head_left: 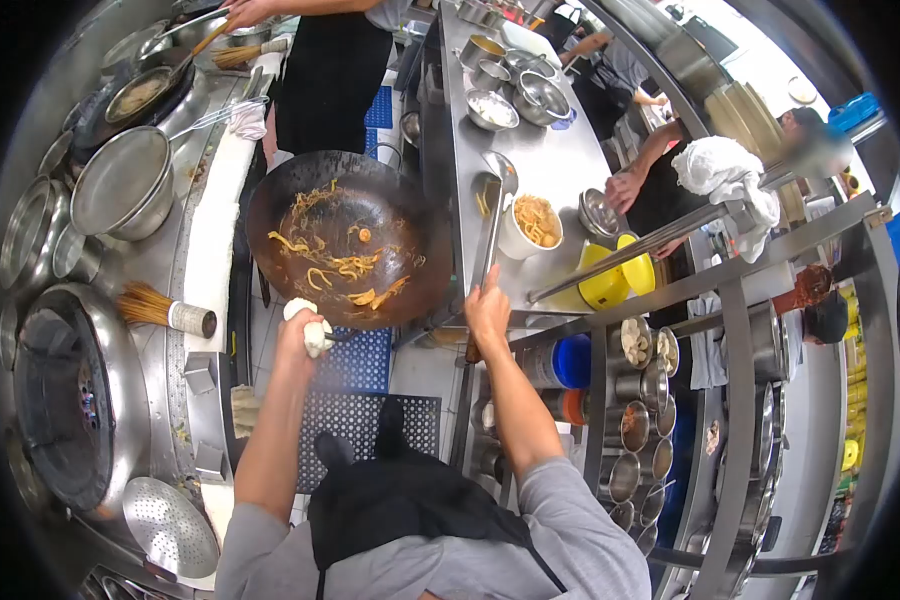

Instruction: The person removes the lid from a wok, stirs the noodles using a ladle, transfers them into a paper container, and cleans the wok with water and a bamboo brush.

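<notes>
My left hand [308, 335] is closed round the wok's handle with a folded white cloth [320, 330] in its grip. The large dark wok [340, 230] is tilted in front of me, off the stove, with noodle strands [350, 268] and bits of food stuck to its inside. My right hand [488, 312] grips the long handle of a ladle [490, 235], index finger stretched along it. The ladle's bowl end lies over the steel counter [485, 135]. Just right of it stands a white tub [530, 228] filled with noodles.
On the left is the stove with an empty wok [75, 400], a bamboo brush [165, 308], a strainer [170, 525] and a metal pot [125, 185]. Yellow bowls [615, 275] sit beside the tub. A co-worker's hand [627, 187] reaches over metal bowls [598, 212]. Another person stands ahead.
</notes>
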Tool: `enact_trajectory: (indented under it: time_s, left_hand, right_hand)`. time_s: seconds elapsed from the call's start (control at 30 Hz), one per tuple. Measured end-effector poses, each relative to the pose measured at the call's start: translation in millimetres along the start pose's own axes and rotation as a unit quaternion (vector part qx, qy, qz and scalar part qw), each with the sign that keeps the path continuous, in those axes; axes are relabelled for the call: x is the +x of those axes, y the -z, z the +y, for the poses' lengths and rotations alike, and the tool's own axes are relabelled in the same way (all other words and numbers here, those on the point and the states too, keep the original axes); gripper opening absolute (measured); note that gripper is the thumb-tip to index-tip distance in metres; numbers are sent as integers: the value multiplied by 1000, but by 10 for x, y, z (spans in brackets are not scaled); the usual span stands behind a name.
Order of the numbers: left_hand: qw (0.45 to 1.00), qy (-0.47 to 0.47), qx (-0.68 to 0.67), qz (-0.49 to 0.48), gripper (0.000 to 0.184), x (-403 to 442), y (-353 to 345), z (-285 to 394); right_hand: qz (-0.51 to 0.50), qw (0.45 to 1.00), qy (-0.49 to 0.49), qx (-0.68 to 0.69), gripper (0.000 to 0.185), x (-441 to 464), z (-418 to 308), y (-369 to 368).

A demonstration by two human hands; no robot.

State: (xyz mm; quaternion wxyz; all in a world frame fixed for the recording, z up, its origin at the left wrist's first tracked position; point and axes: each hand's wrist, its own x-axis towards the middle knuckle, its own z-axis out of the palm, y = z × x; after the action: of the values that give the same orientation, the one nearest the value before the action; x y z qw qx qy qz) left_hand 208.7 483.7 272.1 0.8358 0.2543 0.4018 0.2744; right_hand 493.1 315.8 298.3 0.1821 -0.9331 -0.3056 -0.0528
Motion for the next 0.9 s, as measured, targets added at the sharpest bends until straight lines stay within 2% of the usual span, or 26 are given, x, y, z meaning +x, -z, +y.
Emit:
enact_trajectory:
  time_s: [0.07, 0.13, 0.23, 0.3, 0.4, 0.53, 0.57, 0.63, 0.67, 0.77, 0.83, 0.9]
  left_hand:
    - [1000, 4, -12, -8, 14, 47, 20, -3]
    - [999, -2, -18, -26, 13, 97, 36, -58]
    - [999, 1, -25, -38, 12, 80, 65, -106]
    - [999, 7, -24, -41, 11, 16, 135, -144]
    - [999, 15, -25, -46, 10, -104, 247, -167]
    - [998, 23, -45, -42, 11, -348, 371, -230]
    - [998, 24, -49, -44, 11, -417, 397, -235]
    - [997, 31, -56, -38, 12, -575, 472, -239]
    - [997, 32, -64, -39, 12, -638, 496, -232]
    - [996, 20, -85, -34, 13, -871, 550, -236]
    - [998, 13, -58, -9, 9, -1071, 519, -173]
    - [997, 8, -72, -41, 12, -1167, 584, -168]
  right_hand:
    - [-13, 1000, 19, -16, 60, -349, 90, 106]
    - [-18, 996, 64, 54, 64, -868, 171, 178]
    - [-72, 984, 55, 156, 61, -1593, -69, 626]
    - [-41, 972, 95, 212, 60, -1834, -159, 708]
    - [-106, 972, 28, 206, 61, -1924, -330, 1010]
    - [-143, 968, 1, 208, 60, -1871, -115, 1015]
    - [-129, 952, 17, 278, 60, -1851, -146, 982]
    - [-186, 894, -87, 397, 60, -1926, -159, 1090]
    - [-207, 882, -127, 403, 61, -1951, -278, 1239]
    - [-226, 873, -109, 418, 61, -1991, -177, 1256]
    - [-239, 909, -64, 337, 63, -1959, -186, 1290]
    - [-257, 905, -76, 331, 62, -1887, -241, 1287]
